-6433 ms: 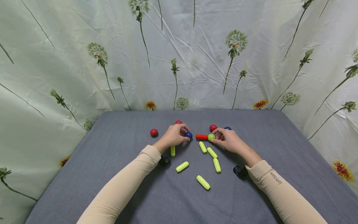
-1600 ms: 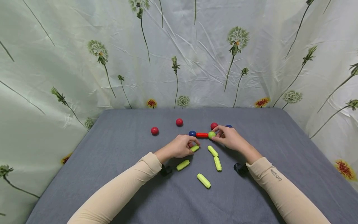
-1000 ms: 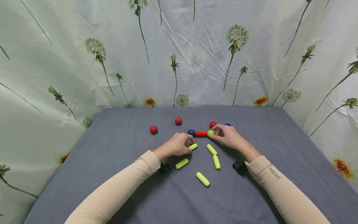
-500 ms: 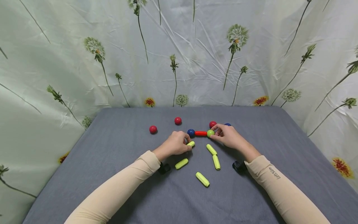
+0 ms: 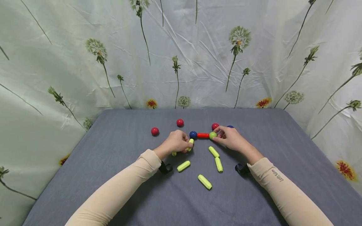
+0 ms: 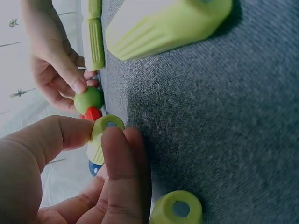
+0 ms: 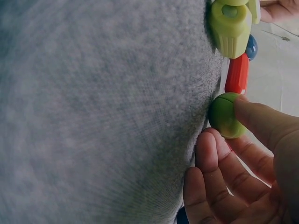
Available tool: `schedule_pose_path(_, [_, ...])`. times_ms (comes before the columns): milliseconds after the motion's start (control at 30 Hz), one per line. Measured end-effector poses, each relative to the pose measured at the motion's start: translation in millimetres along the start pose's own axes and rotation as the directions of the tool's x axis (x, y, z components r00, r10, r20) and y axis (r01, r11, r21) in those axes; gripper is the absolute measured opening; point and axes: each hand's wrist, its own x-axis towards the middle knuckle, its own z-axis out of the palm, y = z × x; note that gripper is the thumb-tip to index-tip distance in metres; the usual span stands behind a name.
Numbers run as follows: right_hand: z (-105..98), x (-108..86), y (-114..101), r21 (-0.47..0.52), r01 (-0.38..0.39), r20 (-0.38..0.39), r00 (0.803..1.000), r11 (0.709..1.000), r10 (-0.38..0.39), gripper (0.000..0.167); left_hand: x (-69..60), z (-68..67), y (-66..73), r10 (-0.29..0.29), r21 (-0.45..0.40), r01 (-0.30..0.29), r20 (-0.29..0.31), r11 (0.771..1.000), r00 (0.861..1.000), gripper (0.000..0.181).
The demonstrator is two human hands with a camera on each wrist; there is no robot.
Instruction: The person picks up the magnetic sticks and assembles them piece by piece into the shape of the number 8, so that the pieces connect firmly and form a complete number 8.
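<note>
Your left hand [image 5: 176, 142] pinches a yellow rod [image 5: 191, 141] just nearside of the blue ball [image 5: 193, 135], axis roughly toward it. Right hand [image 5: 231, 138] pinches green ball [image 5: 212, 135].

- Your yellow-green rods [image 5: 205, 182] looked like grooved, fairly matt plastic.
- Your red rod [image 5: 203, 135] looked like smooth plastic.
- Your blue ball [image 5: 193, 135] and red balls [image 5: 154, 131] were glossy; your green ball [image 5: 212, 135], smooth.
- Your grey tablecloth [image 5: 240, 197] was matt, rough-woven.
- You faced a creased, shiny flower-print curtain [image 5: 203, 78].
- Your sleeves [image 5: 113, 191] were matt cloth.
</note>
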Motion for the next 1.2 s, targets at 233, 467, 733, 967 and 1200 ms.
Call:
schedule_pose_path(233, [-0.5,-0.5,-0.7,-0.005,-0.003,-0.002,1.0,1.0,0.003,0.03,4.6,1.0,-2.2,-0.083,-0.106,0.086,0.032,0.991,0.996,0.016])
schedule_pose_path(467, [-0.3,0.3,0.0,0.001,0.009,-0.006,1.0,1.0,-0.009,0.029,7.4,0.2,-2.0,-0.113,-0.186,0.121,0.053,0.975,0.992,0.014])
schedule_pose_path(733, [0.0,0.6,0.4,0.005,0.009,-0.003,1.0,1.0,-0.009,0.029,9.0,1.0,-2.0,-0.126,-0.227,0.138,0.067,0.964,0.99,0.013])
schedule_pose_path(967, [-0.1,1.1,0.1,0.0,0.002,-0.002,1.0,1.0,-0.002,0.03,9.9,0.6,-1.4,-0.128,-0.243,0.14,0.064,0.96,0.99,0.013])
schedule_pose_path(1200, [-0.2,1.9,-0.3,0.0,-0.001,0.004,1.0,1.0,0.001,0.03,11.2,0.7,-2.3,-0.127,-0.254,0.139,0.066,0.957,0.99,0.013])
